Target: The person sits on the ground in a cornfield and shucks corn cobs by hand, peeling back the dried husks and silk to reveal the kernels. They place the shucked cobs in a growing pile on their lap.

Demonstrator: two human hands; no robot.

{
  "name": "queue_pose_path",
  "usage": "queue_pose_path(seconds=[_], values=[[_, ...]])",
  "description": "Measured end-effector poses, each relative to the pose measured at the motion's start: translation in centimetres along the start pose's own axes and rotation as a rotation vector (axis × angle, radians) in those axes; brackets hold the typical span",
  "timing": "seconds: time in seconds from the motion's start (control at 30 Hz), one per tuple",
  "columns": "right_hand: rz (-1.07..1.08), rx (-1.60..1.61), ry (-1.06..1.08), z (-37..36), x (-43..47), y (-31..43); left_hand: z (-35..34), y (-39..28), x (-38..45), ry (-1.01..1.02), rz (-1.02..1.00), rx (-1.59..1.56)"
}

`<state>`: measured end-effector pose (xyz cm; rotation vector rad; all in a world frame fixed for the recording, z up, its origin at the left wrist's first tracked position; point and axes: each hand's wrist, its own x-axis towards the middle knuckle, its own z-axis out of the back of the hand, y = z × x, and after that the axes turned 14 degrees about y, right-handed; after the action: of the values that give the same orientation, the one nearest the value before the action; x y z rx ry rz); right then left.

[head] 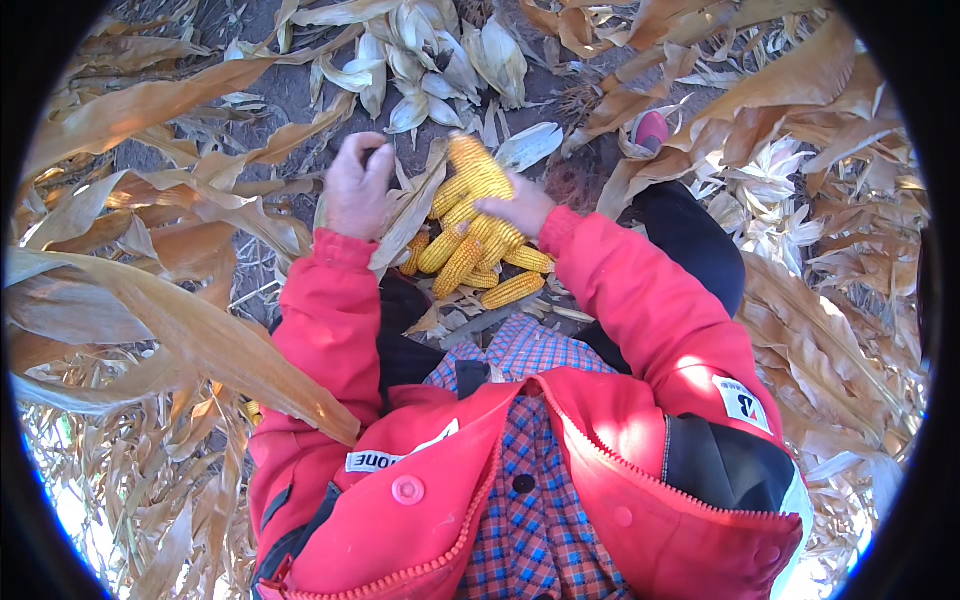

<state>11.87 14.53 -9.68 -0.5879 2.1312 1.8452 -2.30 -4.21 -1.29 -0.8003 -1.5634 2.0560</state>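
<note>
A husked yellow corn cob (478, 166) lies in the grip of my right hand (523, 206), its far end pointing away from me. Beneath it is a pile of husked cobs (459, 262) on the ground between my legs. My left hand (360, 187) is raised to the left of the pile with its fingers curled; whether it holds anything cannot be told. A long dry husk or leaf (412, 206) stands between my left hand and the pile. One cob (513, 290) lies at the pile's near edge.
Pale empty husks (442, 64) lie on the soil beyond my hands. Dry corn leaves (187, 322) arch in from the left, one across my left sleeve. More stalks and leaves (825, 330) crowd the right. A pink and grey object (650, 131), perhaps a shoe tip, shows beyond my dark-trousered knee (690, 240).
</note>
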Motion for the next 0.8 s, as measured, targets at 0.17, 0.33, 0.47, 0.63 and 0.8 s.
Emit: queue_pose_path(seconds=[0.17,0.33,0.47,0.63,0.8], values=[[-0.126,0.292,-0.251,7.2,1.7,-4.0,3.2,-1.8,-3.5,0.184,0.169,0.254],[-0.273,-0.254,-0.169,7.1,3.4,-6.6,4.4,-5.8,-10.5,0.231,0.076,0.517],[-0.445,-0.877,0.325,1.3,1.4,-4.1,8.1,-6.7,-16.8,0.065,0.258,0.778],[-0.544,-1.126,0.485,0.5,1.0,-5.1,11.2,-4.6,-20.1,-0.055,0.421,0.967],[-0.619,-0.891,0.201,7.2,2.8,-7.8,11.0,-2.6,-20.6,-0.105,0.465,1.032]])
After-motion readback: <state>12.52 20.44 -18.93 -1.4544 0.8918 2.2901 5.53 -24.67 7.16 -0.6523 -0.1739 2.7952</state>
